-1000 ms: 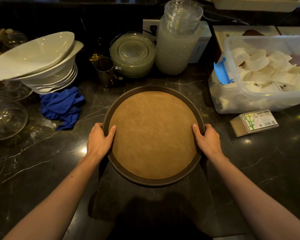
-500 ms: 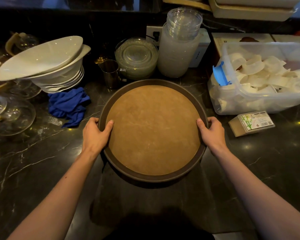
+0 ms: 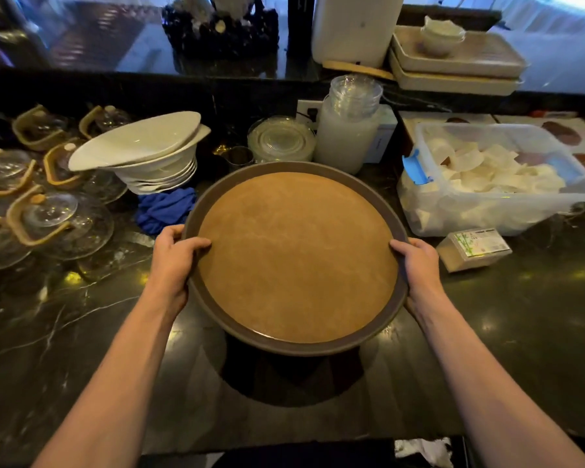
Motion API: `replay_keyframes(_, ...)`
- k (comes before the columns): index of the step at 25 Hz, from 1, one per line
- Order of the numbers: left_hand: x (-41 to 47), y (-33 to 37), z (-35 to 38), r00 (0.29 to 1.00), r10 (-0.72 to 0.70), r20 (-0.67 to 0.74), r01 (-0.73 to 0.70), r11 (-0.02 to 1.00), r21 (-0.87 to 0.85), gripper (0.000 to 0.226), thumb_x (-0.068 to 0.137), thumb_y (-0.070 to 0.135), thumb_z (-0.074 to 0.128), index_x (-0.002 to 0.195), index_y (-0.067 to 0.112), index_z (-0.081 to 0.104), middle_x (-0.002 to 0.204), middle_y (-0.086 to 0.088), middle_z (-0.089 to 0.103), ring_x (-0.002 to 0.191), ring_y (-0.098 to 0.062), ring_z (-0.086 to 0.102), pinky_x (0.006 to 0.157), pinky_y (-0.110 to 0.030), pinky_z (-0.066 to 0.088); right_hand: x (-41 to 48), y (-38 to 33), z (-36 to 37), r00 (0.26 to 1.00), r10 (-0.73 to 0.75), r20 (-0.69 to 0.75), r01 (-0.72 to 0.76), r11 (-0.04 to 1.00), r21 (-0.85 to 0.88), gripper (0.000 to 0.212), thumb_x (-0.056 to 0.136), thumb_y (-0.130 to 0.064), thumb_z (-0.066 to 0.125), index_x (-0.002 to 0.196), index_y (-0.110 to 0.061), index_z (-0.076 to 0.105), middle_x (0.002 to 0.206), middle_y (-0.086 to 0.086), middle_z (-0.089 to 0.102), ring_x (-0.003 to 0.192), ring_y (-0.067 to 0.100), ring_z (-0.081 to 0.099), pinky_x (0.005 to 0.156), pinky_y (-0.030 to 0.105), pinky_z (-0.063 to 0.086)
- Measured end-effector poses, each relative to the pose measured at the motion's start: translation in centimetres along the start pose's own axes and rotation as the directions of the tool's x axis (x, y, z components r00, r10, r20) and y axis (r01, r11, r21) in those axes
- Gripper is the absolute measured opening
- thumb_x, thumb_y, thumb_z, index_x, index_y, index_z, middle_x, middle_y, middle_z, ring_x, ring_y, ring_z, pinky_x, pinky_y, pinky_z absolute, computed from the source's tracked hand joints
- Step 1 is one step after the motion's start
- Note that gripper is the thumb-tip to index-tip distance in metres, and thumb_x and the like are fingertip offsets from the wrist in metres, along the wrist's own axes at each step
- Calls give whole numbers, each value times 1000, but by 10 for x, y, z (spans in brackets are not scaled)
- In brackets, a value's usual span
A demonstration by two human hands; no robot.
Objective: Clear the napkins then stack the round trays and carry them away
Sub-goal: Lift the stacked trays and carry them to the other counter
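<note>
A large round tray (image 3: 294,258) with a dark brown rim and a tan cork-like inner surface is held above the black marble counter (image 3: 48,332), its shadow below it. My left hand (image 3: 173,261) grips the tray's left rim, thumb over the edge. My right hand (image 3: 416,265) grips the right rim the same way. I cannot tell whether more trays are stacked beneath the top one. A clear plastic bin (image 3: 493,204) at the right holds white folded napkins.
Stacked white bowls (image 3: 142,153) and a blue cloth (image 3: 164,207) lie to the left, with glass teapots (image 3: 48,211) further left. Glass plates (image 3: 281,140) and a jar of glass bowls (image 3: 348,130) stand behind the tray. A small box (image 3: 473,248) lies right.
Both hands have lifted the tray off the counter and tilted its near edge up. The view has tipped upward, showing more of the back shelf.
</note>
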State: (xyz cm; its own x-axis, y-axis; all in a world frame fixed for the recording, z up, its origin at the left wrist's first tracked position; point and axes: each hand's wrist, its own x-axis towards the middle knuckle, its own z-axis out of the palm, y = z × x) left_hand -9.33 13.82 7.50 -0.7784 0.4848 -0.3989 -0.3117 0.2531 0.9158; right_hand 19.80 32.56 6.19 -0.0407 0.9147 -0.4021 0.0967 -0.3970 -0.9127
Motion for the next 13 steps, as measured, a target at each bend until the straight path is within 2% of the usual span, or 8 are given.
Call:
replay_keyframes(4, -16, 5, -14, 1000, 1, -5, -1, 993, -119, 42, 81, 3, 64, 120, 13, 56, 117, -13, 66, 102, -29, 66, 87, -50, 55, -29, -3, 6, 999, 14, 31, -19, 985, 171, 25, 91, -12, 61, 113, -2, 67, 92, 12, 72, 85, 25, 69, 81, 42, 55)
replay_keyframes(8, -27, 7, -31, 999, 36, -4, -36, 989, -147, 31, 88, 3, 59, 112, 22, 57, 113, -7, 66, 101, -24, 66, 83, -44, 56, -49, -17, 7, 998, -33, 45, 24, 982, 187, 20, 90, -11, 61, 108, -4, 68, 99, 15, 72, 90, 27, 69, 81, 42, 56)
replay_keyframes(13, -49, 10, -44, 997, 72, -25, -74, 990, -118, 32, 90, 3, 57, 120, 16, 60, 112, -9, 69, 100, -24, 68, 84, -43, 56, -62, -27, 7, 997, -44, 66, 34, 989, 145, 15, 89, -8, 62, 103, -7, 68, 93, 13, 75, 79, 22, 73, 63, 34, 58)
